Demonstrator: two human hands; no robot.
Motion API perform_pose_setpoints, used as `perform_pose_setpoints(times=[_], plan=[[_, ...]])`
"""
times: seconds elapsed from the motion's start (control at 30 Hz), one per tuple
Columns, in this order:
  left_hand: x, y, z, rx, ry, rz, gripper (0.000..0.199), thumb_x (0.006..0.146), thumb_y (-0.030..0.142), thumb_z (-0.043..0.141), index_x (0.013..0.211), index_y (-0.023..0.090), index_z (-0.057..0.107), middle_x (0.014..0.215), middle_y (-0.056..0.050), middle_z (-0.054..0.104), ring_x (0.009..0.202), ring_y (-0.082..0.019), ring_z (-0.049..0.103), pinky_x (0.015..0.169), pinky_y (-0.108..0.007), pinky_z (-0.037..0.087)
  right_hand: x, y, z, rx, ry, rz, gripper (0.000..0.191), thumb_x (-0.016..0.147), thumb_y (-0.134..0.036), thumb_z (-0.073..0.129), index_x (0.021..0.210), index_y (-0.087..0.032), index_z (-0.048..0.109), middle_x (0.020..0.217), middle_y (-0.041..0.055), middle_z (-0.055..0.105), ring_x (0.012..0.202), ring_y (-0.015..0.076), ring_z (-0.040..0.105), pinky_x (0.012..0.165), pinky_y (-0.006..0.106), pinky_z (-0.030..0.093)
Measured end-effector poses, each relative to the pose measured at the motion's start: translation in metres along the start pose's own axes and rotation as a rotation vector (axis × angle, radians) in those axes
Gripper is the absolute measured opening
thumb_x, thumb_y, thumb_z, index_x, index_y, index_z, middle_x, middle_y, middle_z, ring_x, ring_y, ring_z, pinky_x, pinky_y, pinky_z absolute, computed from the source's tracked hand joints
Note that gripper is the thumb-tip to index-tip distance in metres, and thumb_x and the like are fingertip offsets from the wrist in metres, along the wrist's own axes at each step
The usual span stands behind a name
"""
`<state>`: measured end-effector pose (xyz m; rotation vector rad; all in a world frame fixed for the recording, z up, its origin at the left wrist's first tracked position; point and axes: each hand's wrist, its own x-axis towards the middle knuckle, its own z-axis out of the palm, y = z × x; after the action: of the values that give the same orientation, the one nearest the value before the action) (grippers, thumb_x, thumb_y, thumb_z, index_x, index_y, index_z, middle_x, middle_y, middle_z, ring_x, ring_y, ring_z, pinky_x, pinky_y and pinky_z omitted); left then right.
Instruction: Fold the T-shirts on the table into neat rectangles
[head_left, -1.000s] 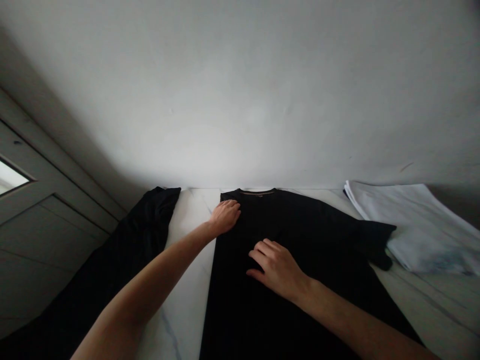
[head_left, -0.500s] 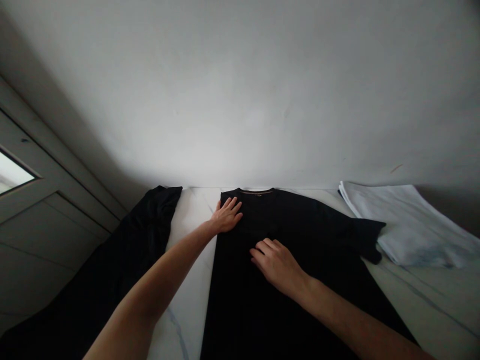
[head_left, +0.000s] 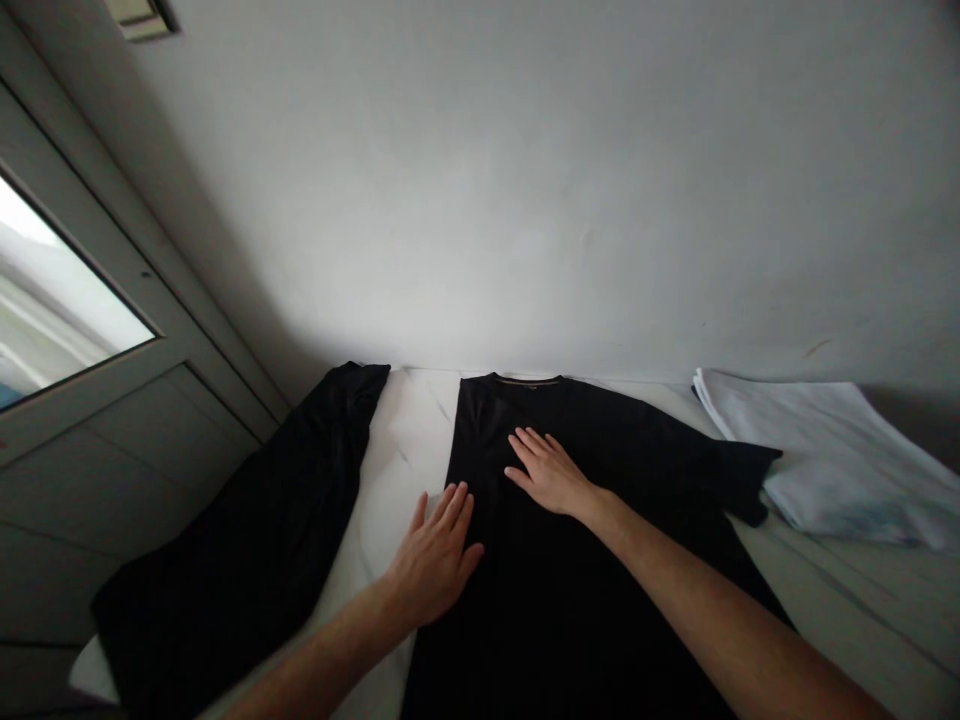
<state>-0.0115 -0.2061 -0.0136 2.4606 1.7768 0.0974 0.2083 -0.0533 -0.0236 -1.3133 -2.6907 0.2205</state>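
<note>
A black T-shirt [head_left: 570, 600] lies spread on the white marbled table, its neckline toward the wall. One short sleeve sticks out to the right, while the left side runs in a straight edge with no sleeve showing. My left hand [head_left: 435, 555] rests open over that left edge, fingers stretched toward the wall. On the upper chest of the shirt, my right hand [head_left: 547, 470] lies flat with its fingers spread. Neither hand grips the cloth.
Another dark garment [head_left: 247, 550] lies along the left side of the table [head_left: 405, 430]. A folded white cloth [head_left: 825, 450] sits at the right, close to the shirt's sleeve. Behind stands a pale wall [head_left: 510, 200], with a grey door [head_left: 135, 430] at the left.
My left hand has slid from the shirt's left shoulder down its left edge toward me. My right hand has moved up the chest, its fingers now straighter. The view has turned slightly left.
</note>
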Motion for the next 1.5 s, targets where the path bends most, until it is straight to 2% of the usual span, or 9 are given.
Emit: perform_pose_setpoints(times=[0.3,0.47,0.6,0.67,0.73,0.83,1.0,1.3,1.5], plan=[[-0.140,0.081,0.040,0.003,0.198,-0.188,0.065,0.098,0.035,0.045,0.158,0.022,0.025,0.161,-0.013,0.034,0.147,-0.034,0.036,0.116,-0.068,0.033,-0.014,-0.043,-0.020,-0.095,-0.004,-0.113,0.065,0.099,-0.048,0.043,0.154,-0.014,0.040,0.161,0.0172,0.033,0.152,0.0333,0.023,0.121,0.058,0.018],[-0.200,0.110,0.053,-0.226,0.279,-0.197,0.050,0.097,0.037,0.047,0.147,0.031,0.049,0.149,-0.007,0.055,0.136,-0.031,0.053,0.116,-0.062,0.039,-0.042,-0.083,-0.016,-0.035,-0.014,-0.297,0.055,0.101,-0.043,0.041,0.150,-0.017,0.047,0.158,0.0142,0.041,0.149,0.0302,0.032,0.121,0.054,0.024],[-0.242,0.113,0.075,-0.550,0.544,-0.664,0.029,0.095,0.048,0.050,0.105,0.034,0.073,0.112,-0.006,0.075,0.109,-0.027,0.070,0.098,-0.044,0.058,-0.071,-0.089,-0.010,-0.006,-0.003,-0.336,0.052,0.101,-0.044,0.044,0.148,-0.022,0.051,0.157,0.0116,0.044,0.148,0.0295,0.034,0.120,0.053,0.029],[-0.250,0.109,0.087,-0.729,0.606,-0.933,0.034,0.088,0.058,0.058,0.098,0.029,0.071,0.103,-0.007,0.075,0.101,-0.029,0.071,0.093,-0.044,0.059,-0.082,-0.088,-0.005,0.011,-0.014,-0.344,0.053,0.101,-0.046,0.045,0.148,-0.024,0.050,0.157,0.0106,0.043,0.148,0.0293,0.033,0.119,0.053,0.029],[-0.248,0.103,0.098,-0.936,0.601,-1.018,0.054,0.078,0.065,0.065,0.112,0.023,0.067,0.115,-0.011,0.073,0.109,-0.031,0.069,0.096,-0.047,0.056,-0.090,-0.087,-0.001,0.024,-0.048,-0.341,0.055,0.101,-0.048,0.044,0.150,-0.023,0.048,0.158,0.0109,0.042,0.148,0.0293,0.034,0.119,0.053,0.030],[-0.237,0.097,0.110,-1.222,0.522,-0.912,0.074,0.068,0.070,0.071,0.121,0.018,0.066,0.125,-0.014,0.070,0.118,-0.032,0.064,0.103,-0.046,0.051,-0.095,-0.087,0.003,0.040,-0.062,-0.324,0.057,0.101,-0.050,0.042,0.151,-0.022,0.045,0.158,0.0118,0.041,0.149,0.0287,0.032,0.120,0.054,0.029],[-0.239,0.105,0.123,-1.384,0.349,-0.888,0.060,0.062,0.078,0.070,0.077,0.020,0.072,0.080,-0.006,0.073,0.085,-0.027,0.069,0.082,-0.039,0.057,-0.099,-0.089,0.001,0.047,-0.024,-0.303,0.056,0.102,-0.047,0.040,0.149,-0.017,0.048,0.157,0.0131,0.043,0.149,0.0266,0.033,0.122,0.050,0.027],[-0.271,0.114,0.125,-1.527,0.428,-1.017,0.060,0.053,0.074,0.080,0.088,0.026,0.073,0.094,-0.006,0.075,0.100,-0.030,0.070,0.093,-0.045,0.055,-0.098,-0.087,0.005,0.117,0.040,-0.281,0.052,0.100,-0.041,0.046,0.146,-0.018,0.053,0.154,0.0132,0.047,0.147,0.0266,0.037,0.121,0.051,0.029],[-0.275,0.101,0.125,-1.553,0.206,-0.830,0.057,0.056,0.073,0.079,0.083,0.022,0.077,0.087,-0.009,0.076,0.092,-0.032,0.071,0.090,-0.047,0.055,-0.099,-0.088,0.003,0.114,0.033,-0.281,0.052,0.100,-0.041,0.046,0.144,-0.014,0.054,0.153,0.0144,0.048,0.147,0.0269,0.037,0.121,0.050,0.029]])
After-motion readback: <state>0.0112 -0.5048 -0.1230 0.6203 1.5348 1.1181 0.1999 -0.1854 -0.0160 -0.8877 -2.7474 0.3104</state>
